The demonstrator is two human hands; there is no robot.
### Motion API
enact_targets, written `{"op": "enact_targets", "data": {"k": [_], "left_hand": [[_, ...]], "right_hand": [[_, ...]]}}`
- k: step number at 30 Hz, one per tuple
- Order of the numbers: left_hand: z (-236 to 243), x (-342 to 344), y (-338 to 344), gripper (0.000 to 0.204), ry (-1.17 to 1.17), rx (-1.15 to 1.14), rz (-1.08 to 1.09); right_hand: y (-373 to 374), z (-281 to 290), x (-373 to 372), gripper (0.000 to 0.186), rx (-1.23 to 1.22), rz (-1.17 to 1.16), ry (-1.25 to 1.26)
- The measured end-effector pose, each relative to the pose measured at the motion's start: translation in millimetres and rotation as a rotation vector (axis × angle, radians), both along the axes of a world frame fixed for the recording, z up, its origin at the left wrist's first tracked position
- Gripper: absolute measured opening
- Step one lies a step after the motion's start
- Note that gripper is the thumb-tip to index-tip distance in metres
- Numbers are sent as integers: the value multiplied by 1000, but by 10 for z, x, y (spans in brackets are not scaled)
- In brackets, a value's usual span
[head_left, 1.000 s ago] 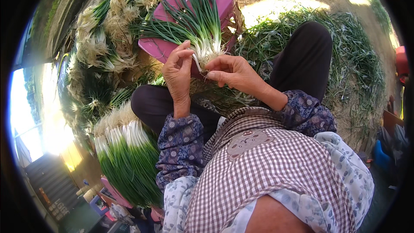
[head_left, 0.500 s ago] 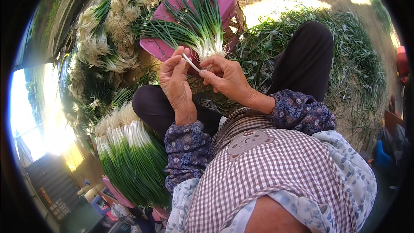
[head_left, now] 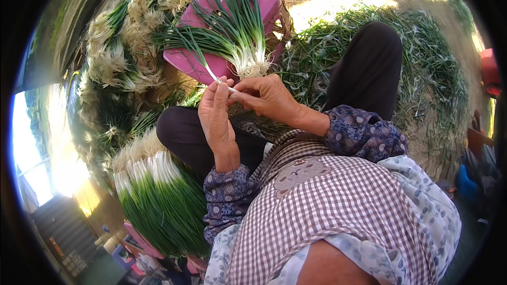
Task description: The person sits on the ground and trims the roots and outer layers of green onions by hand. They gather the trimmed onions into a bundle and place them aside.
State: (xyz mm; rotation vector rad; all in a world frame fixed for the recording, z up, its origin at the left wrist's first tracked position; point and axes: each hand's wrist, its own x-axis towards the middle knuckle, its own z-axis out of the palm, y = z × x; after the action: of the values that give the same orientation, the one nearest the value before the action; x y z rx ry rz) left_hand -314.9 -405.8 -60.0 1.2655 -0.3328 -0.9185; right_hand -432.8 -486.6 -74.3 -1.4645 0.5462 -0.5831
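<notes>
A single green onion [head_left: 210,73] is pinched between my two hands, its white end pointing toward my right hand and its green leaves running up over the stool. My left hand [head_left: 215,119] is closed on its stalk with the thumb against the fingers. The fingers of my right hand [head_left: 272,97] are closed at the white root end, which they partly hide. Just beyond them, a loose bunch of green onions [head_left: 240,47] lies on a pink plastic stool [head_left: 270,0], roots toward me and leaves fanned away.
At the left lie heaped untrimmed green onions [head_left: 113,55] with pale, tangled roots. Nearer, a neat row of white-stemmed green onions [head_left: 158,195] rests beside my left knee. Stripped leaves [head_left: 428,74] cover the ground at right, around my right knee. A red object [head_left: 491,71] stands far right.
My hands have come slightly nearer to my body and closer together. The onion's white end has moved down with them, and more of its stalk and leaves shows beyond my left fingers.
</notes>
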Motion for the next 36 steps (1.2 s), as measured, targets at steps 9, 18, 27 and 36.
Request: {"op": "enact_targets", "data": {"k": [9,18,27,36], "left_hand": [[-106,-4,-242,29,-145,132,30],[-49,-69,-433,38,108,102,-84],[-205,-171,125,39,339,100,-233],[-203,-337,221,35,268,102,-153]], "right_hand": [[-442,-94,-242,28,211,-417,-16],[-496,-305,-43,27,118,-151,-36],[-214,-190,-240,20,212,-158,-19],[-176,-117,-381,8,-24,-191,55]]}}
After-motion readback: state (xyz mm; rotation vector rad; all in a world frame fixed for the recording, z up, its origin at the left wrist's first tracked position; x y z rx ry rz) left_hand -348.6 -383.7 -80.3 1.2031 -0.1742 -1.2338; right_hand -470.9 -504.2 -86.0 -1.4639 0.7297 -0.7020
